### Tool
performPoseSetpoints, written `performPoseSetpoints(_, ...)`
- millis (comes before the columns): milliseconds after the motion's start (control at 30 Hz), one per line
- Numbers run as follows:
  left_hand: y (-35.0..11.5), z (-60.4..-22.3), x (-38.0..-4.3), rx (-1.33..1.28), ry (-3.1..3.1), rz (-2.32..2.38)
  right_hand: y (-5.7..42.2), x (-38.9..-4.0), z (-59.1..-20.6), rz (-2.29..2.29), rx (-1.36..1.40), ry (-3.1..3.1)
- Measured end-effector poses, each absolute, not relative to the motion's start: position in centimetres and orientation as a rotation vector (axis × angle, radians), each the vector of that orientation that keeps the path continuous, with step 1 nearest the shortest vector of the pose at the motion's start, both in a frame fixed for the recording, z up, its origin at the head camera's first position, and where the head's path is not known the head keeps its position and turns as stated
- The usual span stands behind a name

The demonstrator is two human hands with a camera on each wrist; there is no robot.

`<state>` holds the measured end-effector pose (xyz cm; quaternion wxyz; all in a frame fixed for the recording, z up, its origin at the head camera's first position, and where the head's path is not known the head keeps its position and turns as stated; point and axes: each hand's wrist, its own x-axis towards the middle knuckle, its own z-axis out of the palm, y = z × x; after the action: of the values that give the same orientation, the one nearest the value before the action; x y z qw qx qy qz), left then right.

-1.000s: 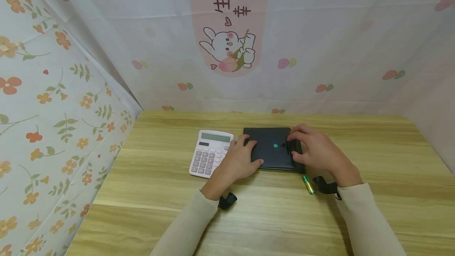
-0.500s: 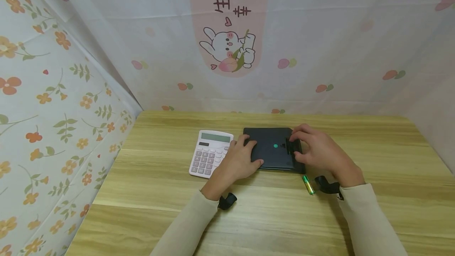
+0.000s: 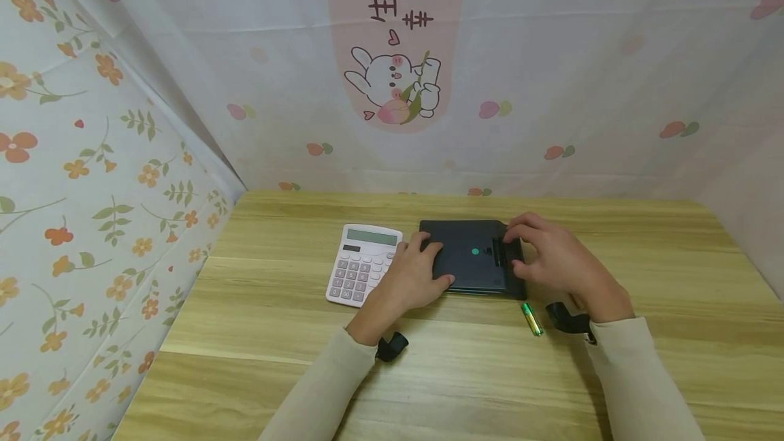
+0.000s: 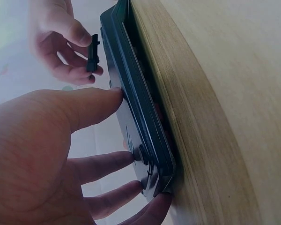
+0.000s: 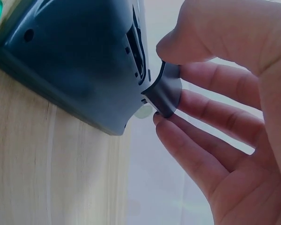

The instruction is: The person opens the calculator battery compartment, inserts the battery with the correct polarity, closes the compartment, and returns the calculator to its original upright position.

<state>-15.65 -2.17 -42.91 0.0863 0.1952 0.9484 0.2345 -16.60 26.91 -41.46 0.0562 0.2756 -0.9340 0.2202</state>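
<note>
A dark device (image 3: 462,252), smooth and faintly glossy with a ridged, bevelled edge, lies flat on the table (image 3: 465,380), between the two hands; its upper face bears a small green dot (image 3: 475,251) and, towards the right end, a narrow opening (image 3: 499,251); the left hand (image 3: 409,274) is spread wide, thumb and fingertips resting on the device's left part; the right hand (image 3: 554,257) pinches a small cover (image 5: 166,91), dark and curved (a thin shell, seen from its wrist), just beside the opening; a slim green-and-gold battery (image 3: 531,319) lies near the device's lower right corner; at left sits a white calculator (image 3: 358,271) with rounded corners and greyish keys, partly behind the left hand; the table has a yellowish streaked wood grain; behind it hangs a pale, softly creased cloth (image 3: 551,60) printed with a rabbit (image 3: 395,80), and at left a white floral cloth (image 3: 92,209) with orange blossoms.
</note>
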Motion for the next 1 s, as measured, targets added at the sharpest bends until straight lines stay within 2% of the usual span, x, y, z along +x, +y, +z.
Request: performPoseSetpoints(1000,-2.2,-43.0,-15.7,0.579,2.818,0.682,29.5,-16.5,-41.1,0.675,0.693,-2.963)
